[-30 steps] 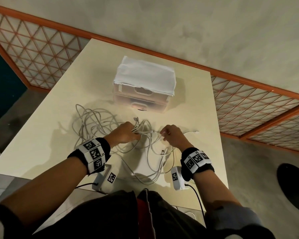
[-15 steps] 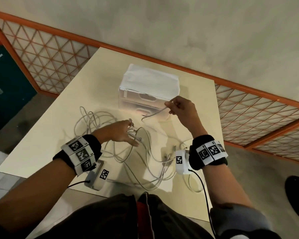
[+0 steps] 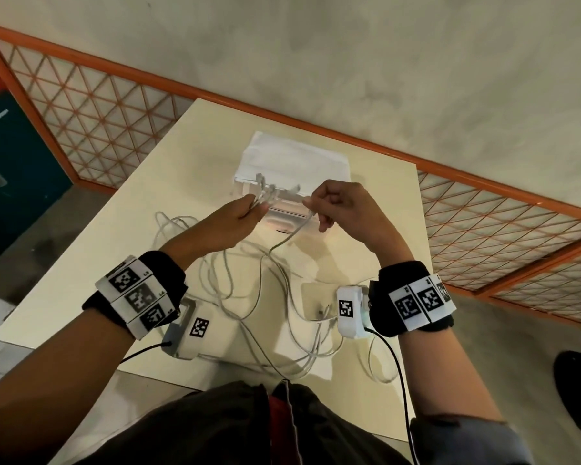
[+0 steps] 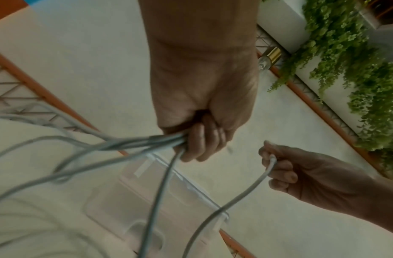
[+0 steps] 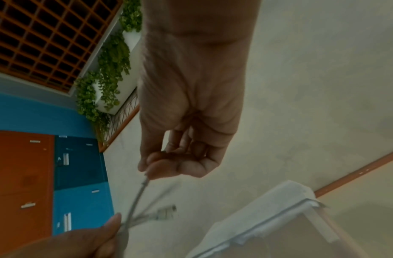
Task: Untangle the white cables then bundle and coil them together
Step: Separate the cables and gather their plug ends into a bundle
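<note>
Several white cables point(image 3: 275, 297) lie tangled on the cream table point(image 3: 121, 250), their loops trailing toward the near edge. My left hand point(image 3: 239, 216) is raised above the table and grips a bundle of cable ends point(image 4: 147, 141), whose plugs point(image 3: 265, 186) stick up past the fingers. My right hand point(image 3: 342, 203), level with it and just to the right, pinches the end of one single cable point(image 4: 263, 174) between thumb and forefinger. That cable hangs down in a curve to the tangle. The right wrist view shows the pinch point(image 5: 147, 172), blurred.
A translucent plastic drawer box point(image 3: 296, 162) with a white cloth on top stands on the table just behind both hands. A sheet of white paper point(image 3: 302, 350) lies under the cables near the front edge. An orange lattice railing point(image 3: 91, 105) borders the table.
My left hand has lifted its bundle of cable ends off the table, up and away from me. My right hand, carrying one cable end, has come back toward the left hand.
</note>
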The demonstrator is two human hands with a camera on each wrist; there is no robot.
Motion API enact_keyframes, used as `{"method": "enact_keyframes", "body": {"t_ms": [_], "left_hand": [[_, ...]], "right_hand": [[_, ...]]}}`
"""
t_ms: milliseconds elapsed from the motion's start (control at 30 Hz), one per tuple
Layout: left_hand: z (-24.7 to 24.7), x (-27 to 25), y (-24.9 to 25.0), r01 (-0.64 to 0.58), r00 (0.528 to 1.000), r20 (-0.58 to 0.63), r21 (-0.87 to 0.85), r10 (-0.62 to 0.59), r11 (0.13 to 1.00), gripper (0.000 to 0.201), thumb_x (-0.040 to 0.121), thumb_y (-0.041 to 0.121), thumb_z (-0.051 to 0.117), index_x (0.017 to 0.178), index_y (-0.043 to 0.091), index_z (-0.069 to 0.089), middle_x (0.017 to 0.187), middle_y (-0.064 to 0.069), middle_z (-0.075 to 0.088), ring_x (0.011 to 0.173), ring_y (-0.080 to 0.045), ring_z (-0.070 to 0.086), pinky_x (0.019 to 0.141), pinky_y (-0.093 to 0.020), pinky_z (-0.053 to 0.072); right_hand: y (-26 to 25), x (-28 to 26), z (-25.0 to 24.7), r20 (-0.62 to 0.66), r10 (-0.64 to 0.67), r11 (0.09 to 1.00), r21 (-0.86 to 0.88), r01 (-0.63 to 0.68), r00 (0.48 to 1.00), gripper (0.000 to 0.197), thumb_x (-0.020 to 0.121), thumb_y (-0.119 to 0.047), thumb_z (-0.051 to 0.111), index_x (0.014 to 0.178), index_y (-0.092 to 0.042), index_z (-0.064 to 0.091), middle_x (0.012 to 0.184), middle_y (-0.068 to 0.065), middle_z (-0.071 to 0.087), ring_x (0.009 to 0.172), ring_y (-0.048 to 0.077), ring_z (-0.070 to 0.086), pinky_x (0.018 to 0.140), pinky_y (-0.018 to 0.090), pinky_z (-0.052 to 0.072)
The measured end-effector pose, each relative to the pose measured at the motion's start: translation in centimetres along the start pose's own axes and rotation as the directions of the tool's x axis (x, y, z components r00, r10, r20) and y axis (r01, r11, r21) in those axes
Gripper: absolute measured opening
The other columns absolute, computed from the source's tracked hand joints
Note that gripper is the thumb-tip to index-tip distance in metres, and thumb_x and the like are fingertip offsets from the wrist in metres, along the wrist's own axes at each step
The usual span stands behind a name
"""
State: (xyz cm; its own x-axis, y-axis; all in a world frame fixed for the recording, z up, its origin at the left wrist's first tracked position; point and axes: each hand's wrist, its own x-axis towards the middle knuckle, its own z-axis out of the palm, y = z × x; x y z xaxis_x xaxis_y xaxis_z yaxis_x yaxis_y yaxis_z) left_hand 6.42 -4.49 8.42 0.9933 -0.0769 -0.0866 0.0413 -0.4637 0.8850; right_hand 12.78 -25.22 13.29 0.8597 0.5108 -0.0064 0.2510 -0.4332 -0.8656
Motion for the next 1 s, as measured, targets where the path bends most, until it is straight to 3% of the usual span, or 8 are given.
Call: {"method": "enact_keyframes", "body": {"t_ms": [100,233,333,533,667,767,900,1000], "left_hand": [[0.5,-0.2,0.6,-0.06,0.998,-0.027,-0.266,0.055,0.962,0.026,0.101,0.036,0.032,0.081,0.02,0.034,0.065,0.006,0.033,0.05,-0.005,0.024,0.046,-0.018,0.023],[2.1,-0.5,1.2,-0.157,0.985,-0.112,-0.292,0.129,0.944,0.025,0.102,0.033,0.031,0.093,0.016,0.047,0.067,0.016,0.047,0.054,-0.001,0.038,0.054,-0.016,0.033],[3.4,-0.9,1.7,-0.247,0.965,-0.157,-0.263,0.211,0.933,0.02,0.104,0.023,0.027,0.096,0.014,0.044,0.081,-0.002,0.061,0.062,0.005,0.049,0.065,-0.01,0.038],[3.7,-0.5,1.2,-0.303,0.945,-0.202,-0.249,0.257,0.92,0.018,0.104,0.022,0.029,0.089,0.018,0.039,0.065,0.012,0.059,0.071,-0.018,0.059,0.077,-0.021,0.042],[3.7,-0.9,1.4,-0.308,0.946,-0.188,-0.258,0.265,0.916,0.019,0.103,0.027,0.031,0.087,0.029,0.042,0.065,0.005,0.049,0.062,-0.02,0.048,0.068,-0.037,0.042],[4.1,-1.0,2.0,-0.294,0.95,-0.185,-0.265,0.251,0.918,0.019,0.103,0.026,0.03,0.091,0.014,0.04,0.062,0.002,0.04,0.055,-0.013,0.037,0.056,-0.028,0.036],[4.2,-1.1,2.5,-0.234,0.969,-0.144,-0.296,0.199,0.926,0.018,0.103,0.027,0.031,0.092,0.018,0.043,0.063,0.004,0.038,0.053,-0.003,0.033,0.051,-0.015,0.032],[4.3,-1.2,2.6,-0.2,0.977,-0.14,-0.315,0.163,0.928,0.019,0.103,0.029,0.031,0.093,0.02,0.045,0.067,0.003,0.042,0.053,-0.002,0.034,0.051,-0.012,0.033]], "right_hand": [[-1.1,0.1,0.2,0.037,-0.026,0.997,0.071,0.023,0.999,0.024,0.093,-0.022,0.059,0.072,-0.009,0.059,0.054,0.001,0.056,0.047,0.012,0.057,0.056,0.02,0.045],[-1.9,0.5,0.9,-0.029,-0.043,0.983,0.175,0.047,0.999,0.022,0.094,-0.018,0.056,0.074,-0.01,0.056,0.059,0.006,0.057,0.049,0.013,0.059,0.055,0.02,0.046],[-2.2,1.0,1.3,-0.166,-0.043,0.971,0.224,0.08,0.985,0.019,0.093,-0.017,0.059,0.076,-0.009,0.056,0.059,0.005,0.058,0.049,0.013,0.061,0.054,0.021,0.048],[-2.3,1.2,1.1,-0.333,-0.036,0.957,0.26,0.129,0.942,0.023,0.094,-0.021,0.057,0.087,0.002,0.058,0.063,0.006,0.059,0.05,0.011,0.059,0.052,0.019,0.045],[-2.4,1.2,0.7,-0.339,-0.014,0.961,0.255,0.106,0.941,0.018,0.091,-0.025,0.061,0.079,-0.012,0.059,0.088,0.009,0.067,0.07,0.009,0.063,0.056,0.022,0.05],[-2.5,1.0,1.0,-0.288,-0.004,0.938,0.332,0.103,0.958,0.014,0.091,-0.018,0.061,0.08,-0.011,0.057,0.083,0.006,0.067,0.067,0.012,0.066,0.054,0.023,0.052],[-2.6,0.9,1.5,-0.32,-0.026,0.923,0.356,0.146,0.947,0.011,0.089,-0.009,0.063,0.082,-0.01,0.054,0.076,0.006,0.066,0.055,0.01,0.056,0.05,0.02,0.046],[-2.6,0.8,1.6,-0.323,-0.039,0.902,0.395,0.172,0.946,0.017,0.088,-0.006,0.063,0.102,-0.004,0.054,0.074,0.006,0.064,0.054,0.009,0.054,0.052,0.022,0.048]]}}
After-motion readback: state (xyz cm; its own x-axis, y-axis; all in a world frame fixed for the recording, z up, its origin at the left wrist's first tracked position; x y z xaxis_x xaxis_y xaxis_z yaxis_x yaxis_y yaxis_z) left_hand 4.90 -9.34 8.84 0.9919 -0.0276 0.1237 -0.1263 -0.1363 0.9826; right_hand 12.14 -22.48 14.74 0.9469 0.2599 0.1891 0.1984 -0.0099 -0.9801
